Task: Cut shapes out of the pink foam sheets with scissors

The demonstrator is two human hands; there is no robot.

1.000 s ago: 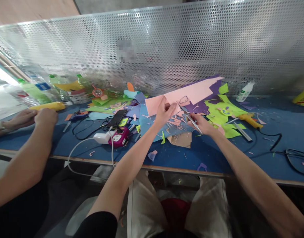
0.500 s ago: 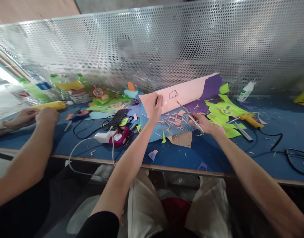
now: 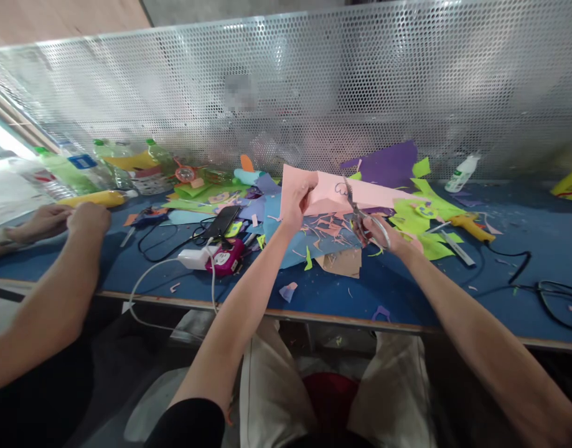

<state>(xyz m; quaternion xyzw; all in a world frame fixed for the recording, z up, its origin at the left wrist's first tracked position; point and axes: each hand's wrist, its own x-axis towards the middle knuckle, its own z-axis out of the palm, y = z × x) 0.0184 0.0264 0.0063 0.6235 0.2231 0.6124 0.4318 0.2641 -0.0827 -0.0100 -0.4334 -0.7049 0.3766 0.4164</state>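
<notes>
My left hand [image 3: 295, 200] is closed on the left end of a pink paper sheet [image 3: 332, 194] and holds it above the table. A small outline is drawn in pen on the sheet near the middle. My right hand [image 3: 383, 233] grips a pair of metal scissors [image 3: 360, 210], whose blades reach up to the sheet's lower edge beside the drawn outline. Beneath both hands lies a blue sheet [image 3: 314, 239] littered with pink and green paper scraps.
Another person's forearm and hands [image 3: 56, 230] rest at the left by several plastic bottles [image 3: 75, 171]. A phone [image 3: 223, 221], a pink device [image 3: 227, 258] with white cable, green paper [image 3: 419, 218], a glue gun [image 3: 467, 225], a glue bottle [image 3: 460, 172] and black cables [image 3: 542, 286] surround me. A perforated metal screen [image 3: 314, 93] backs the blue table [image 3: 407, 298].
The pink sheet swung from standing long across the purple paper to lying lower and turned. My right hand brought the scissors up to its edge; my left hand regripped the left end.
</notes>
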